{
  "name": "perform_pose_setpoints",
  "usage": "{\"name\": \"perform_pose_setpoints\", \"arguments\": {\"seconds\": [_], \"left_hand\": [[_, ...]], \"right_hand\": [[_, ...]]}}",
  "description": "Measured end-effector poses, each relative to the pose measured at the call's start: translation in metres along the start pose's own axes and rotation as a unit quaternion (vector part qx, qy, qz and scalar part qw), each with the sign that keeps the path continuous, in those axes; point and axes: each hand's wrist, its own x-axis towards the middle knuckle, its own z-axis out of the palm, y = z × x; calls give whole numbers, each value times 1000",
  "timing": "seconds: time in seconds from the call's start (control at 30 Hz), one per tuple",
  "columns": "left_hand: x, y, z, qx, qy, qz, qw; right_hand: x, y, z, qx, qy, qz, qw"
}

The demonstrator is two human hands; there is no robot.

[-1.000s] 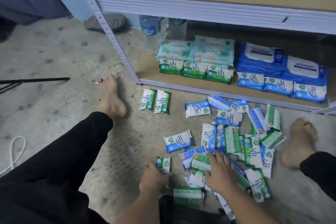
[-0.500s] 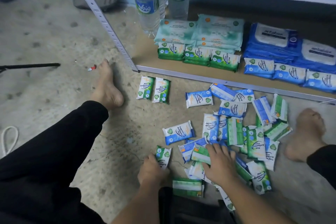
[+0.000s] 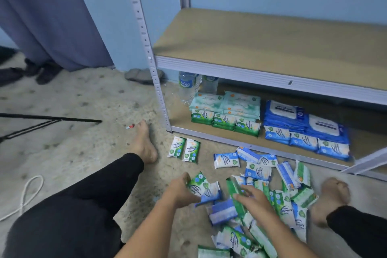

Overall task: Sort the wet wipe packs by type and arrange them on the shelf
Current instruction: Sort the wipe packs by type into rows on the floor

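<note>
Plain black at lower left: the left trouser leg (image 3: 83, 205) was loose and ended at the ankle. The right trouser leg (image 3: 360, 228), lower right, matched. Left foot (image 3: 144, 144) and right foot (image 3: 333, 197) were bare, as were left hand (image 3: 180, 190), right hand (image 3: 253, 201) and both forearms.

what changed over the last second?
Left hand lifted its green pack off the floor and picked up the lone blue pack from beside the pile; it grips both. Right hand shifted over the pile, fingers spread. Two green packs by the left foot and the shelf stock stayed put.
</note>
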Motion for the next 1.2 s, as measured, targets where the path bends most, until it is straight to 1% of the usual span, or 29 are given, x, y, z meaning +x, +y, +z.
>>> {"name": "perform_pose_setpoints", "arguments": {"seconds": [0.07,0.13,0.17,0.23,0.33,0.4,0.5,0.63,0.7,0.8,0.9,0.93,1.03,1.2], "left_hand": [[-10,13,-16,2,19,53,998],[-21,22,-26,-13,53,87,995],[-26,26,-29,-20,71,101,992],[-39,34,-35,-35,102,126,986],[-51,41,-38,-55,135,150,978],[-57,42,-38,-64,157,159,973],[-62,44,-37,-99,174,162,966],[-61,45,-39,-136,196,163,957],[-58,45,-37,-164,195,166,953],[-54,44,-31,-270,165,165,934],[-49,44,-29,-327,147,163,919],[-47,44,-29,-325,141,161,921],[-42,43,-30,-294,118,149,937],[-26,31,-40,-314,10,112,943]], "right_hand": [[-10,-15,-7,134,5,16,991],[-21,-29,-10,296,-17,60,953],[-27,-34,-11,353,-26,80,932],[-35,-39,-15,420,-35,106,901],[-45,-42,-17,460,-52,103,880],[-53,-43,-17,468,-65,86,877],[-61,-42,-17,460,-55,66,884],[-63,-42,-18,395,-27,50,917],[-66,-44,-18,363,-9,39,931],[-69,-52,-20,336,9,15,942],[-69,-58,-21,306,-10,-28,951],[-70,-60,-21,293,-14,-44,955],[-65,-61,-15,265,10,-61,962],[-47,-67,-3,251,19,-53,966]]}}
